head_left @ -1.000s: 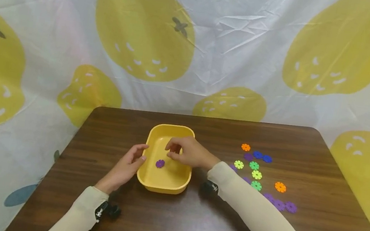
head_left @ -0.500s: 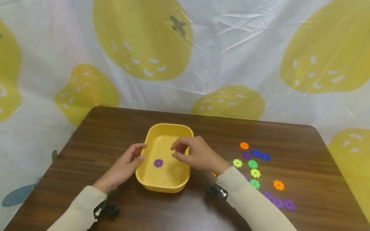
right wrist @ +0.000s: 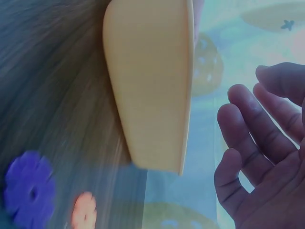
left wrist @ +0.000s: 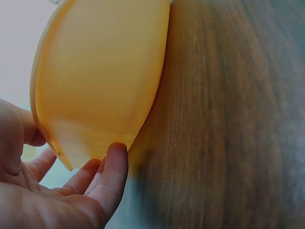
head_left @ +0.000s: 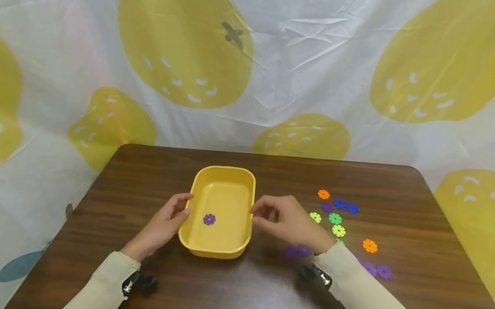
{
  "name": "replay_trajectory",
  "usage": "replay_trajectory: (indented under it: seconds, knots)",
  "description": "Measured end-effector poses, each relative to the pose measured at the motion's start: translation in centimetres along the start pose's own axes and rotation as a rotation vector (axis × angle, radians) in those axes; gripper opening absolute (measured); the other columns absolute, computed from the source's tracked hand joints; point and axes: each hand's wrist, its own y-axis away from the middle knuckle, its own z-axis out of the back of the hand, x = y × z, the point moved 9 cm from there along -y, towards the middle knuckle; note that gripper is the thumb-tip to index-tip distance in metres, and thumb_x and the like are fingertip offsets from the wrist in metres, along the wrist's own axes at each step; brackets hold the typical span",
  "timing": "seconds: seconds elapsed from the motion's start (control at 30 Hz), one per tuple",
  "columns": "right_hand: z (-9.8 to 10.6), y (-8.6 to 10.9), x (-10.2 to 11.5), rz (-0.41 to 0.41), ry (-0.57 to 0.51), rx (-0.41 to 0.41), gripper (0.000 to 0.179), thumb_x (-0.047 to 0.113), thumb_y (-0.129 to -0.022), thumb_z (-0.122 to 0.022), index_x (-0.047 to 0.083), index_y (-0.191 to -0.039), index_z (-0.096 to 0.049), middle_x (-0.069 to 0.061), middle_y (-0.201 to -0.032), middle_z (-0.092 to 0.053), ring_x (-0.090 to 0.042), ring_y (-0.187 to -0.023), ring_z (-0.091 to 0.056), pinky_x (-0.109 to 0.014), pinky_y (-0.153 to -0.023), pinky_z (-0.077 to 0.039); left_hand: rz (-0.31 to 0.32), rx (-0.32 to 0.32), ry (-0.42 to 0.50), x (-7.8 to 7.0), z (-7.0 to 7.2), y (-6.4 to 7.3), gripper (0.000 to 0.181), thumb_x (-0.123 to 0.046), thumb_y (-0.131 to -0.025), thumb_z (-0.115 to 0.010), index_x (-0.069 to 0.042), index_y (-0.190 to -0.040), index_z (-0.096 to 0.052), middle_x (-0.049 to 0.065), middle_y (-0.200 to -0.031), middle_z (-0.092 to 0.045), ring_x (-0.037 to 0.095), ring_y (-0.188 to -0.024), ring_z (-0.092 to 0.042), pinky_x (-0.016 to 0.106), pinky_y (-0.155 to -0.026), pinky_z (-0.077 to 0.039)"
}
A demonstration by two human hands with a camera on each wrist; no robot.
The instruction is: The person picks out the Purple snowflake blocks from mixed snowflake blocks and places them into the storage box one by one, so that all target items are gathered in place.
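A yellow plastic bin (head_left: 212,253) stands on the table with one purple snowflake disc (head_left: 209,221) lying in it. My left hand (head_left: 158,227) holds the bin by its left side. In the left wrist view, its fingertips touch the outer wall (left wrist: 100,86), and the thumb lies at the rim. Beside the bin's right rim hovers my right hand (head_left: 291,222); the right wrist view shows its fingers (right wrist: 257,119) loosely bent, with nothing in them and apart from the bin. A purple disc (right wrist: 21,191) and an orange disc (right wrist: 82,213) lie below it there.
To the right on the brown table (head_left: 155,168) lie several more discs: orange (head_left: 324,196), blue (head_left: 352,210), green (head_left: 335,220), yellow (head_left: 338,233) and purple (head_left: 384,273). My right forearm hides some of them. A lemon-print cloth (head_left: 282,75) hangs behind the table.
My right hand has moved right, from over the bin's inside to beyond its right rim. The left hand stays at the bin, and the purple disc still lies inside.
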Motion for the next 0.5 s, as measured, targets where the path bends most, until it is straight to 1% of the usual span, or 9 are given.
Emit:
replay_trajectory:
  seconds: [0.07,0.23,0.37,0.5]
  knots:
    - [0.4,0.9,-0.4,-0.005,0.012,-0.007,0.014,0.024,-0.098,-0.078,0.017,-0.11,-0.077,0.014,-0.092,-0.075,-0.014,-0.069,-0.064,-0.026,-0.061,-0.054,0.001,0.001,-0.004,0.1,0.0,0.1,0.046,-0.021,-0.113,-0.05,-0.016,-0.158,-0.04,0.023,-0.146,-0.052,0.036,-0.126,-0.06,0.045,-0.101,-0.059]
    - [2.1,3.4,-1.3,-0.024,0.04,-0.042,0.014,0.024,-0.097,-0.079,0.026,-0.11,-0.075,0.017,-0.09,-0.075,-0.008,-0.071,-0.064,-0.028,-0.061,-0.055,-0.008,0.005,0.001,0.0,-0.1,0.2,0.047,-0.02,-0.113,-0.051,-0.015,-0.158,-0.039,0.024,-0.144,-0.052,0.036,-0.125,-0.06,0.044,-0.1,-0.06]
    - [3.7,5.4,-1.7,-0.023,0.045,-0.072,0.015,0.021,-0.097,-0.08,0.026,-0.11,-0.074,0.017,-0.089,-0.074,-0.008,-0.071,-0.064,-0.028,-0.061,-0.055,-0.014,0.013,0.003,-0.2,0.0,0.1,0.048,-0.021,-0.113,-0.051,-0.014,-0.158,-0.039,0.024,-0.145,-0.052,0.037,-0.127,-0.06,0.046,-0.103,-0.059]
    - [5.7,7.4,-2.3,-0.032,0.069,-0.113,0.018,0.017,-0.095,-0.081,0.028,-0.108,-0.073,0.015,-0.086,-0.074,-0.006,-0.072,-0.065,-0.027,-0.059,-0.053,-0.008,0.019,0.008,-0.1,0.0,0.1,0.048,-0.024,-0.113,-0.051,-0.014,-0.159,-0.038,0.024,-0.148,-0.051,0.038,-0.129,-0.059,0.048,-0.105,-0.057]
